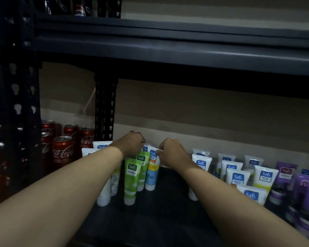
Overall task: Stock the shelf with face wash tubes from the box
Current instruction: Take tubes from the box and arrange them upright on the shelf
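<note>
Right hand point(173, 154) pinching the crimped top of the blue-orange tube point(152, 172), just right of the front green tube point(131, 182) | left hand point(132, 145) curled just behind that green tube, grip hidden, can't tell | step: squaring the row upright on the shelf point(168, 207) | next: let go gently, nothing tipping

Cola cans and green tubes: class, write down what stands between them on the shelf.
Head view: white tubes, partly hidden behind the left arm, stand between the cola cans and green tubes, with a black post behind.
</note>
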